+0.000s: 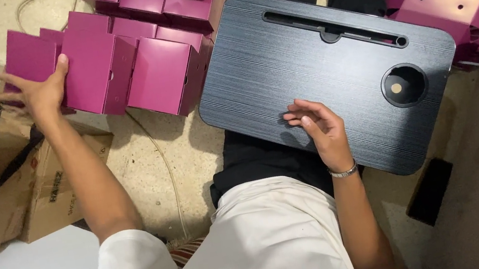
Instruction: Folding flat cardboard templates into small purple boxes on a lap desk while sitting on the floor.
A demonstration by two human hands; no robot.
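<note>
Magenta folded box (96, 71) is touched on its left edge by the spread, released left hand (40, 92); the right hand (318, 128), loosely curled, grasping nothing, is rested on the dark lap desk (278, 58), bare floor (182, 156) left between them.

Bare floor (154, 161) gap between magenta boxes (132, 62) and lap desk (279, 64).

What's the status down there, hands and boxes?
Left hand flat against an assembled magenta cardboard box. Right hand resting empty on the dark ridged lap tray. Nothing between them.

Magenta boxes (98, 73) look like smooth satin card; lap tray (306, 72) finely ribbed, matt.
</note>
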